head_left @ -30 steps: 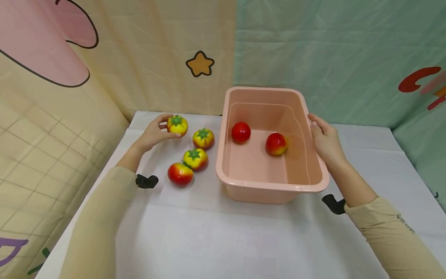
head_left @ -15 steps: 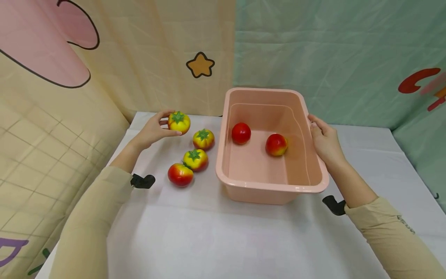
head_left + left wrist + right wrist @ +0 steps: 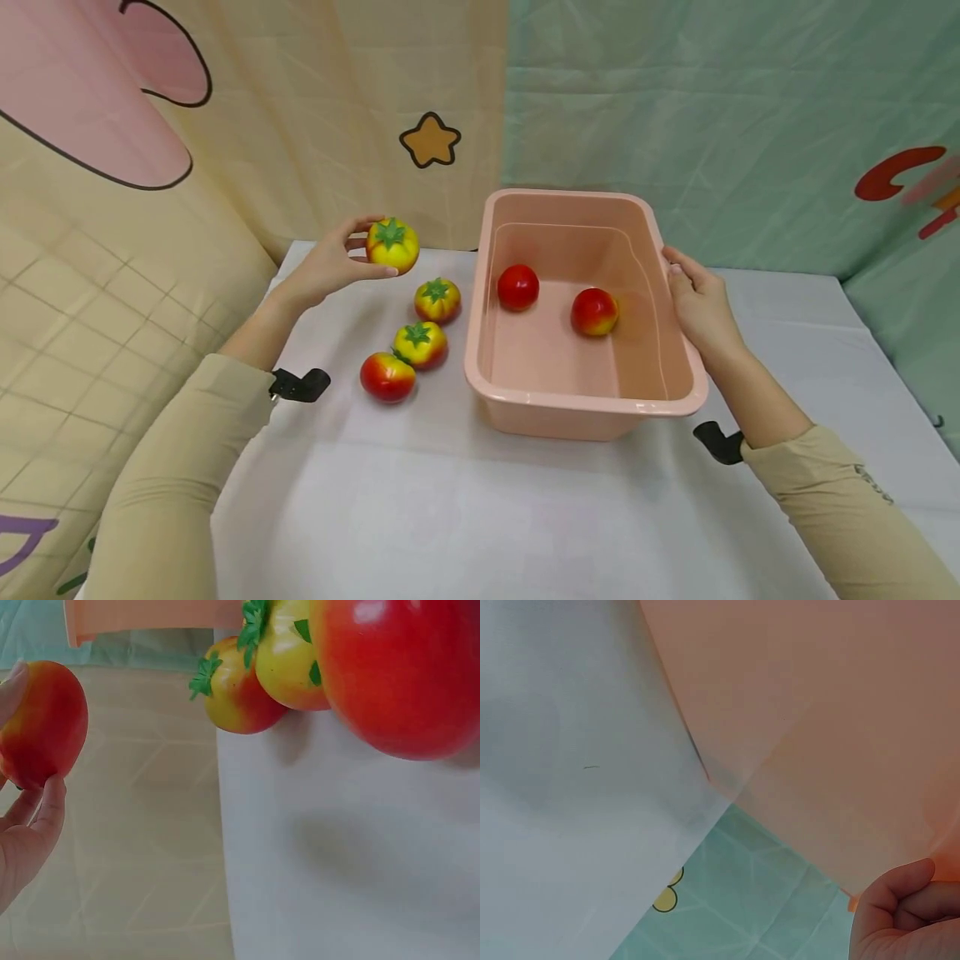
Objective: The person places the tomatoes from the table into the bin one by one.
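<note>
My left hand [image 3: 330, 260] pinches a yellow-and-red toy tomato [image 3: 393, 246] with a green star-shaped top, held above the table. In the left wrist view the thumb and fingertips press on opposite sides of that tomato [image 3: 46, 724]. My right hand [image 3: 702, 307] grips the right rim of a pink plastic tub [image 3: 585, 403]; in the right wrist view its fingers curl at the tub's edge. Inside the tub, apart from each other, lie a red tomato [image 3: 518, 287] and a red-yellow tomato [image 3: 595, 312].
Left of the tub three more tomatoes stand in a row on the white table [image 3: 450, 517]: a far one [image 3: 437, 300], a middle one [image 3: 421, 344] and a near one [image 3: 387, 377]. Printed curtains [image 3: 675, 100] enclose the table at the back and sides.
My left hand has lifted its tomato off the table, upward and slightly right. My right hand and the tub have stayed in place.
</note>
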### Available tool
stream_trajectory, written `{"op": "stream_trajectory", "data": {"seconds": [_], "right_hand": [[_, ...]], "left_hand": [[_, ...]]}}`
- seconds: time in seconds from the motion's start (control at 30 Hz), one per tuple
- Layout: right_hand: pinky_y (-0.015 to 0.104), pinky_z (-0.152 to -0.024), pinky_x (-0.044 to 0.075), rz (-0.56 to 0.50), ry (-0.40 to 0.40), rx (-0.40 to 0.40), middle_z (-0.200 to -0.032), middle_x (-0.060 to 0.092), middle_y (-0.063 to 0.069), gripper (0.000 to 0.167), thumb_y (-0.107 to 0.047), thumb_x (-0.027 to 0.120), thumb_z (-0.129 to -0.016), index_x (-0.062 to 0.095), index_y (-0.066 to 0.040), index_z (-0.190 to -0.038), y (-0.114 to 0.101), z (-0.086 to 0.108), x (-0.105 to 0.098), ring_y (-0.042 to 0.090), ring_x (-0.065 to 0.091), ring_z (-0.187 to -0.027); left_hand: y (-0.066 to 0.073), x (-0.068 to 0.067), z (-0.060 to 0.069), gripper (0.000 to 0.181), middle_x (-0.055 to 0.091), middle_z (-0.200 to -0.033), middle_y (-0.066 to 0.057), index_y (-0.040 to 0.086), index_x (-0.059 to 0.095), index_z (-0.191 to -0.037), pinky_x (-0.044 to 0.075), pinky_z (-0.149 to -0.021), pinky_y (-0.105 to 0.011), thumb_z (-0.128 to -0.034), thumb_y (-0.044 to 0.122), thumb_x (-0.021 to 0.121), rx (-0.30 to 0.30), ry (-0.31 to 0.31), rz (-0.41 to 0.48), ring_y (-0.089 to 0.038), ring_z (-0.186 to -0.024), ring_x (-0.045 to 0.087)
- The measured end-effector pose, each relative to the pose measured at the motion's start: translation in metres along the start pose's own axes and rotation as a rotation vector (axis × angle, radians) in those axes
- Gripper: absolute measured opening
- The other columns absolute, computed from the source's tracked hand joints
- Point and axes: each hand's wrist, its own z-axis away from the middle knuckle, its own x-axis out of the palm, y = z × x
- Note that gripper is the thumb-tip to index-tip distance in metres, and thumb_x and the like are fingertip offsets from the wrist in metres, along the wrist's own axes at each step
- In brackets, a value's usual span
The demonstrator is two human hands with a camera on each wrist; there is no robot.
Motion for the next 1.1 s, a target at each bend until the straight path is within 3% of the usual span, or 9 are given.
{"op": "stream_trajectory", "data": {"seconds": [0.23,0.5,1.1], "right_hand": [[0.045,-0.106,0.03,0.049,0.018,-0.002,-0.15,0.026,0.014,0.05,-0.032,0.026,-0.102,0.025,-0.011,-0.148,0.0,0.001,-0.002,0.031,0.033,-0.132],[0.043,-0.106,0.031,0.024,0.009,-0.005,-0.15,0.025,0.013,0.051,-0.033,0.027,-0.102,0.025,-0.011,-0.148,0.0,0.001,0.0,0.03,0.032,-0.132],[0.042,-0.106,0.031,0.037,0.021,-0.028,-0.149,0.028,0.015,0.05,-0.032,0.026,-0.102,0.027,-0.009,-0.147,0.0,0.001,0.0,0.029,0.034,-0.131]], "left_hand": [[0.024,0.003,-0.008,0.075,0.037,-0.137,-0.008,0.011,0.034,-0.14,0.042,-0.098,-0.04,-0.0784,0.018,0.076,0.052,-0.022,-0.041,-0.028,-0.124,0.04],[0.051,0.011,-0.017,0.074,0.038,-0.137,-0.007,0.012,0.034,-0.141,0.044,-0.096,-0.04,-0.0791,0.019,0.075,0.122,-0.067,-0.081,-0.026,-0.123,0.04],[0.081,0.036,-0.031,0.073,0.042,-0.133,-0.002,0.012,0.039,-0.137,0.045,-0.094,-0.034,-0.0757,0.018,0.078,0.212,-0.139,-0.075,-0.021,-0.117,0.044]]}}
